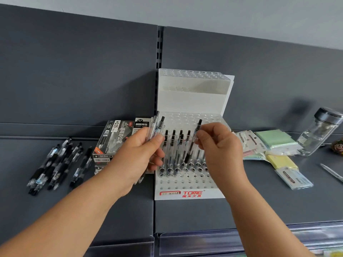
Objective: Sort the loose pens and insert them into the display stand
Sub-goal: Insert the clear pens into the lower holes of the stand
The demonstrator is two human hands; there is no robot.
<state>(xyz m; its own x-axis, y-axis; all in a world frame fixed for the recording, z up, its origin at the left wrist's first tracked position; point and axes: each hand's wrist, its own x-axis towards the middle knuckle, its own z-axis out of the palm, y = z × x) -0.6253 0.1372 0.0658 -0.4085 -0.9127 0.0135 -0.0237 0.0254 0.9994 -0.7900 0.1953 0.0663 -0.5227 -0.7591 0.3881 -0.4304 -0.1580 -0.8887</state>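
Note:
A white stepped display stand (187, 188) with rows of holes stands on the grey shelf, with several clear black-capped pens (173, 143) upright in its lower tier. My left hand (139, 154) grips a small bundle of clear pens (157, 125) just left of the stand. My right hand (220, 145) pinches a single pen (193, 143), tilted, its black grip end just above the holes. A pile of loose black pens (57, 164) lies on the shelf at the left.
Stacked pen boxes (115, 140) sit between the loose pile and the stand. To the right lie packets of sticky notes (274, 143), a glass bottle with a dark lid (319, 130) and one stray pen (332, 173). The shelf's front edge carries clear price rails (204, 242).

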